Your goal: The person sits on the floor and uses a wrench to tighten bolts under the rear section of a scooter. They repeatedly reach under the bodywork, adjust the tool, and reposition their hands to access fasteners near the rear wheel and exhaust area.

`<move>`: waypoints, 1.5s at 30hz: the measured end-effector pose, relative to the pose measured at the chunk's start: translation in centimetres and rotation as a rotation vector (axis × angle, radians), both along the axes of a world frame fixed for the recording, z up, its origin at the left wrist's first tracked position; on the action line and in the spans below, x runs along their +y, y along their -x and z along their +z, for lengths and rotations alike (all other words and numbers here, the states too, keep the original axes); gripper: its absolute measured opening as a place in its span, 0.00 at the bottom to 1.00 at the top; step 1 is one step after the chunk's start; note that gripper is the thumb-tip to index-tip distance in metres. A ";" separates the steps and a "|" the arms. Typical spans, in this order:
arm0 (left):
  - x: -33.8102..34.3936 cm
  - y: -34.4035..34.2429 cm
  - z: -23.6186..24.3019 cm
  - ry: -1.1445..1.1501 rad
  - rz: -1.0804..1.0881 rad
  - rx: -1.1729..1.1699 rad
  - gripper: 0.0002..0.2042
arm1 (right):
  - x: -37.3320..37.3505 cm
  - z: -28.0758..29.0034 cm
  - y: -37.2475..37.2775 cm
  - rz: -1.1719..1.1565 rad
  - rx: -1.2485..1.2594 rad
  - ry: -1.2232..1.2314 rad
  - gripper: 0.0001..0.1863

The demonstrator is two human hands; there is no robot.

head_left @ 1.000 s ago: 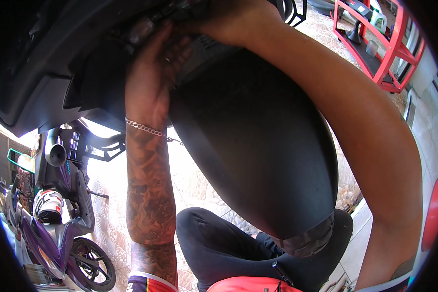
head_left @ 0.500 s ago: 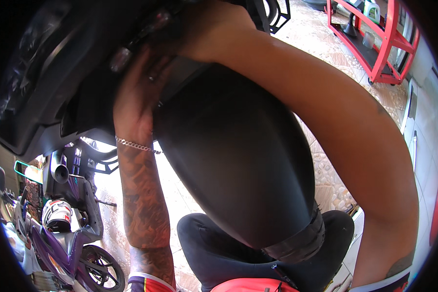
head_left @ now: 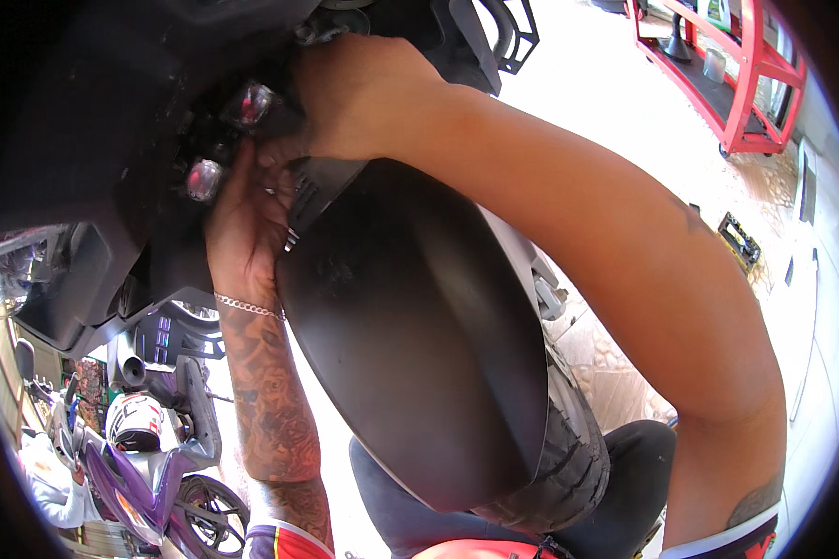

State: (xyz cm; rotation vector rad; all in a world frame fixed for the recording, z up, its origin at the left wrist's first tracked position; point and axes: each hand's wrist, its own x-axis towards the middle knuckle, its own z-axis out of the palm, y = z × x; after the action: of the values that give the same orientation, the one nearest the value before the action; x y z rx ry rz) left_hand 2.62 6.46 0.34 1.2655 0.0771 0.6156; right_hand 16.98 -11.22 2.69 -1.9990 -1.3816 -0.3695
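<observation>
Black fender [head_left: 410, 326] alongside, left hand [head_left: 250, 219] and right hand [head_left: 345, 101] are by the lights [head_left: 203, 180], can't tell if gripping; likely mid-adjustment, next needing steady positioning.

Floor [head_left: 578, 84]: blown out to white beyond the arms, its stone pattern surviving only in patches.
Black bodywork [head_left: 75, 121]: deep in shade at upper left, most detail sunk into near-black.
Mudguard [head_left: 410, 354]: dim, with a soft pale sheen along its curve.
Left hand [head_left: 250, 224]: shaded, the fingers dark and hard to make out.
Right hand [head_left: 354, 98]: warmer and brighter on its back, fingertips hidden.
Small lamps [head_left: 254, 102]: catching bright, reddish-white glints.
Trolley [head_left: 746, 102]: strongly lit, its straight bars bent by the fisheye.
Purple motorcycle [head_left: 130, 484]: squeezed and soft near the left rim.
Corners: black vignette, bluish fringing beside it.
</observation>
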 end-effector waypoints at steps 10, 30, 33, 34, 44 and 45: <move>-0.5 -0.1 -0.1 -0.007 -0.024 -0.044 0.13 | 1.2 0.2 1.6 0.595 1.161 -0.534 0.21; -1.4 -0.6 -0.5 -0.058 -0.002 -0.100 0.14 | 4.3 -0.4 1.4 0.280 0.438 -0.446 0.18; -1.0 -0.8 -0.6 -0.107 0.009 -0.097 0.14 | 5.1 -0.3 1.3 0.179 0.243 -0.382 0.21; -1.0 -0.8 -0.7 -0.126 0.047 -0.095 0.14 | 5.8 0.1 1.4 0.092 0.111 -0.324 0.21; -1.7 -1.0 -0.6 -0.138 0.054 -0.145 0.09 | 6.3 -0.3 0.3 0.025 -0.122 -0.125 0.20; -1.8 -1.0 -0.6 -0.159 0.110 -0.115 0.08 | 6.3 -0.2 0.4 0.017 -0.108 -0.178 0.19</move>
State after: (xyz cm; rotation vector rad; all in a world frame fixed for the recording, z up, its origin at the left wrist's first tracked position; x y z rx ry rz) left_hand 3.63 4.65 -0.27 1.3830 0.0022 0.8013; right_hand 16.55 -4.97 2.44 -1.8441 -1.3795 -0.5799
